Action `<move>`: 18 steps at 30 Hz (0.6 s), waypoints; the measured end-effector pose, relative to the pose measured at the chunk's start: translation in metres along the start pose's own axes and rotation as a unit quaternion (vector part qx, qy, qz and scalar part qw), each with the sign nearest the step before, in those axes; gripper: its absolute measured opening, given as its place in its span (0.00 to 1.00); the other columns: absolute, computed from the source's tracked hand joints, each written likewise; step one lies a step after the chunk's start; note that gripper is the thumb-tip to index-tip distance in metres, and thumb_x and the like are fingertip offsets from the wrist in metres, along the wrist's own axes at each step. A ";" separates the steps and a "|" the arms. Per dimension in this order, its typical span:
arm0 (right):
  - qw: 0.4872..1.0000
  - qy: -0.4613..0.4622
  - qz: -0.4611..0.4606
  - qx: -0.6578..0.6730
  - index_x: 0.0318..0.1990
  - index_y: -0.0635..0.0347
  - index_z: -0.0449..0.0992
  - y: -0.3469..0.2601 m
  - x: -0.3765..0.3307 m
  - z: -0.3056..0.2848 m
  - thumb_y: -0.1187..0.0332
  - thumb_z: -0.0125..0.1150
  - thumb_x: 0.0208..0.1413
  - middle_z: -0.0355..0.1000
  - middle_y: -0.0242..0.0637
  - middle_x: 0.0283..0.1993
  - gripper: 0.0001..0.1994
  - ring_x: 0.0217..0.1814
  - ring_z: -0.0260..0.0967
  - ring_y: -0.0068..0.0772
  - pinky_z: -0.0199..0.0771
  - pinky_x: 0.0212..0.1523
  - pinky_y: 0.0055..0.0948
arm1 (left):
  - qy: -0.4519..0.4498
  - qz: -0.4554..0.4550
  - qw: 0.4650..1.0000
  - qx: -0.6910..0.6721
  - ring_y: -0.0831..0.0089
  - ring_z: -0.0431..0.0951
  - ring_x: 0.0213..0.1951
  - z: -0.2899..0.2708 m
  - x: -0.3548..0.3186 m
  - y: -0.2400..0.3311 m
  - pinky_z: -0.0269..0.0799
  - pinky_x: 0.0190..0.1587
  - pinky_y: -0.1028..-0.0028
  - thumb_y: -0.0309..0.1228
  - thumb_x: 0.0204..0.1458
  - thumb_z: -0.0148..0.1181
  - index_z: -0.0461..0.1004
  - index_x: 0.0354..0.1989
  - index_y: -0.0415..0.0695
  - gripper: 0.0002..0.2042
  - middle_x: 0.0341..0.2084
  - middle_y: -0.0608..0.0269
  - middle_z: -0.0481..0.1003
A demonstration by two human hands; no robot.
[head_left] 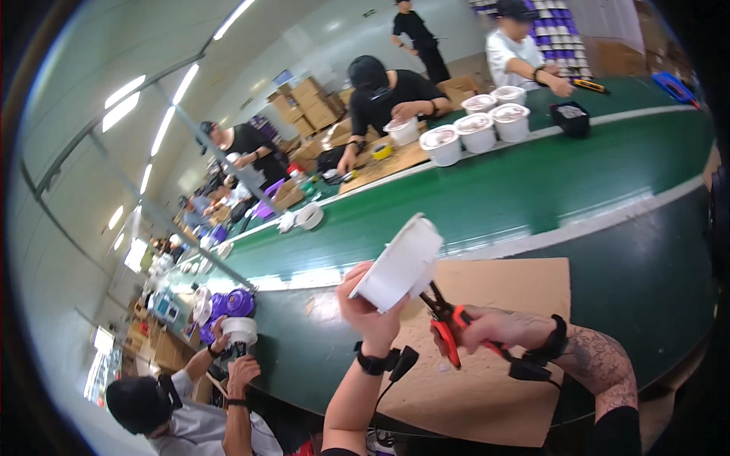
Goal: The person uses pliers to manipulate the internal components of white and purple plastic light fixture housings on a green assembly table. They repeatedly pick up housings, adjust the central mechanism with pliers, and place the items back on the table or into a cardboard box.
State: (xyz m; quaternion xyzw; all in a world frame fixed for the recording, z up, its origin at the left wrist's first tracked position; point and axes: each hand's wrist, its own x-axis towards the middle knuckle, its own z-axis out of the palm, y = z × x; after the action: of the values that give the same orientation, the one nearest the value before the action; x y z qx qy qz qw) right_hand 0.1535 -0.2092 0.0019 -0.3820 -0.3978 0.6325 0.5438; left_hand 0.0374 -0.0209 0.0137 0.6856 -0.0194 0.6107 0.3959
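My left hand (370, 313) grips a white plastic tub-shaped housing (401, 264) by its rim and holds it tilted above the table. Closed round the red handles of a pair of pliers (443, 315) is my right hand (487, 328). The dark jaws of the pliers reach up to the lower edge of the housing; whether they bite on it I cannot tell. Below both hands lies a sheet of brown cardboard (487, 406). Each of my wrists wears a black band with a small dark block hanging by it.
A green conveyor belt (487, 194) crosses behind the cardboard. Several white tubs (477, 133) stand beyond it, with a black box (570, 119) to their right. A white round part (309, 216) sits farther left. Co-workers handle parts across the belt and at my left, near purple housings (232, 304).
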 end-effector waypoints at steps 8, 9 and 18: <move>0.923 0.161 0.105 -0.333 0.51 0.67 0.67 -0.030 -0.002 0.031 0.74 0.55 0.43 0.71 0.45 0.42 0.23 0.47 0.71 0.42 0.71 0.51 0.40 | -0.041 0.062 0.997 0.037 0.60 0.69 0.56 -0.010 0.014 0.011 0.62 0.63 0.56 0.27 0.34 0.78 0.63 0.51 0.41 0.35 0.52 0.51 0.68; 0.891 0.207 0.025 -0.403 0.48 0.68 0.65 -0.016 -0.003 0.026 0.71 0.58 0.44 0.69 0.48 0.38 0.22 0.42 0.70 0.45 0.70 0.44 0.42 | -0.045 0.078 0.995 0.052 0.58 0.69 0.57 -0.009 0.017 0.014 0.63 0.62 0.54 0.33 0.32 0.82 0.64 0.50 0.41 0.37 0.52 0.51 0.69; 0.977 -0.034 0.027 0.210 0.53 0.70 0.67 -0.016 -0.011 0.018 0.78 0.50 0.41 0.72 0.47 0.46 0.25 0.50 0.72 0.44 0.69 0.57 0.40 | -0.044 -0.080 0.994 -0.053 0.64 0.69 0.57 -0.008 -0.004 -0.003 0.66 0.60 0.59 0.26 0.37 0.78 0.63 0.50 0.42 0.32 0.55 0.50 0.67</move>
State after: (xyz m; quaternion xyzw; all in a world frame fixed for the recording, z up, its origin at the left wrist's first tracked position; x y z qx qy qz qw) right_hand 0.1446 -0.2199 0.0239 -0.2481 -0.2640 0.7287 0.5811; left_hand 0.0316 -0.0163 0.0082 0.6892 -0.0140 0.5446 0.4777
